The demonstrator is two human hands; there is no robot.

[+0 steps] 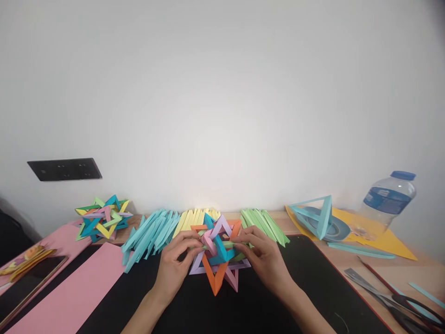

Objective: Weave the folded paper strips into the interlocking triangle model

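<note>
Between my two hands is a star-shaped paper model (216, 273) made of interlocked folded strips in orange, blue, lilac, pink and green. It is above the black mat (194, 311); I cannot tell whether it rests on it. My left hand (175, 262) pinches the model's left side near a pink strip. On the right side, my right hand (262, 257) grips it by a green strip with thumb and fingers. Parts of the model are hidden behind the fingertips.
A finished-looking paper star (104, 218) sits back left. Folded blue strips (153, 234), yellow strips (194, 219) and green strips (266, 225) line the wall. Pink paper (69, 297) and a phone (33, 283) lie left. Right are a tape roll (339, 228), bottle (387, 199) and scissors (385, 297).
</note>
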